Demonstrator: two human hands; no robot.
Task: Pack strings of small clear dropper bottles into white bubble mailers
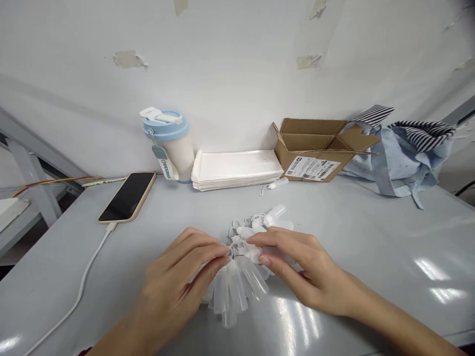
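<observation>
A bunch of small translucent plastic bottles (230,296) with white caps and thin loops lies fanned out on the grey table (352,257). At the bunch's left side, my left hand (181,277) has its thumb and index finger pinched together by the loops and the tops of the bottles. My right hand (304,262), on the other side, pinches the white cap end of one bottle between thumb and index finger. The fingers partly hide the loops and several of the bottles. A single capped bottle (278,183) lies apart, farther back.
Along the wall stand a cup with a blue lid (166,133), a stack of white trays (237,170), an open cardboard box (315,153) and a light blue bag (397,153). At the left lies a phone (128,197) with a white cable (83,284).
</observation>
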